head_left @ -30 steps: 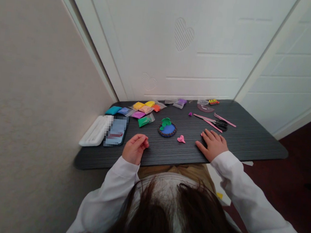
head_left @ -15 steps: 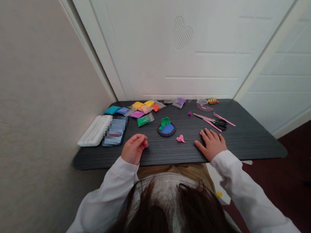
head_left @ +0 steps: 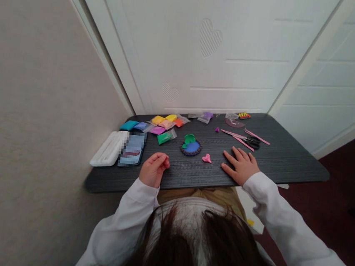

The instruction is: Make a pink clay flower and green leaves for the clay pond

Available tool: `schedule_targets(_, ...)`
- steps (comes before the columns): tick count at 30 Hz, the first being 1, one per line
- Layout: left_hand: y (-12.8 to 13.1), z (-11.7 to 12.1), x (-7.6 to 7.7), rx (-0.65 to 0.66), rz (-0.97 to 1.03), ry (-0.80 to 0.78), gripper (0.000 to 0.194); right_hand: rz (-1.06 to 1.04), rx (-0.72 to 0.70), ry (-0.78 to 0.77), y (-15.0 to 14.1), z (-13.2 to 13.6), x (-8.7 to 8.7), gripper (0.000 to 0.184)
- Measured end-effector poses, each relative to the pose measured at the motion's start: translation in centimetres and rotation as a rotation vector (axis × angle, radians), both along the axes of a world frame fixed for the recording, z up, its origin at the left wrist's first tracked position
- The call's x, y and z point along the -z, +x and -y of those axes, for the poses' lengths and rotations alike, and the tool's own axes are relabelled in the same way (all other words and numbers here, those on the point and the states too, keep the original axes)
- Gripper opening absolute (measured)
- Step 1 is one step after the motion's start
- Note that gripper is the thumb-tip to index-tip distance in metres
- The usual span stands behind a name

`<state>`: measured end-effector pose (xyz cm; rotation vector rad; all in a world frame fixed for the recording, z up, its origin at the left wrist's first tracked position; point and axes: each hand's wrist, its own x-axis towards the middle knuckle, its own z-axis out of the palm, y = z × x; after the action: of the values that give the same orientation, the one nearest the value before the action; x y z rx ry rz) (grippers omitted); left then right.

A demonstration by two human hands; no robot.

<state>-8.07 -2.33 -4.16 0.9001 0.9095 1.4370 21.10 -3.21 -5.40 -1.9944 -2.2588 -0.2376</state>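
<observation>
My left hand rests at the near edge of the dark table, fingers curled into a loose fist with nothing visible in it. My right hand lies flat on the table, fingers stretched out and apart, holding nothing. Between the hands, a little further out, lies a small pink clay piece. Beyond it sits a round clay disc with a blue middle, dark rim and green leaves on top.
Several bags of coloured clay lie at the far left. A white tray and a phone sit at the left edge. Pink tools and black scissors lie beyond my right hand. White doors stand behind the table.
My right hand has slid slightly to the left on the table. The left hand stays put.
</observation>
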Motion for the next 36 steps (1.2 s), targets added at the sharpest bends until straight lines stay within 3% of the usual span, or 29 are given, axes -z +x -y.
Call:
schedule_targets(3,0.02,0.00,0.01,0.000,0.002,0.001,0.007,-0.024,0.062,0.015,0.05,-0.03,0.10,0.063)
schedule_targets(7,0.05,0.04,0.02,0.000,0.005,0.004,0.006,-0.036,0.008,0.031,0.18,-0.04,0.08,0.060)
schedule_targets(12,0.05,0.06,-0.01,-0.002,0.004,-0.002,0.006,-0.122,0.051,0.089,0.60,-0.36,-0.10,0.070)
schedule_targets(19,0.08,0.11,-0.07,-0.011,-0.002,-0.009,0.007,-0.022,-0.069,0.043,0.85,-0.64,-0.07,0.057)
schedule_targets(25,0.11,0.13,-0.15,-0.015,-0.005,-0.010,0.007,-0.002,0.007,0.026,0.68,-0.55,0.12,0.061)
schedule_targets(30,0.14,0.13,-0.09,-0.014,-0.003,-0.009,0.007,0.005,-0.077,0.036,0.54,-0.27,-0.05,0.057)
schedule_targets(36,0.16,0.13,-0.05,-0.013,-0.012,-0.015,0.008,-0.003,-0.040,0.043,0.63,-0.05,-0.16,0.056)
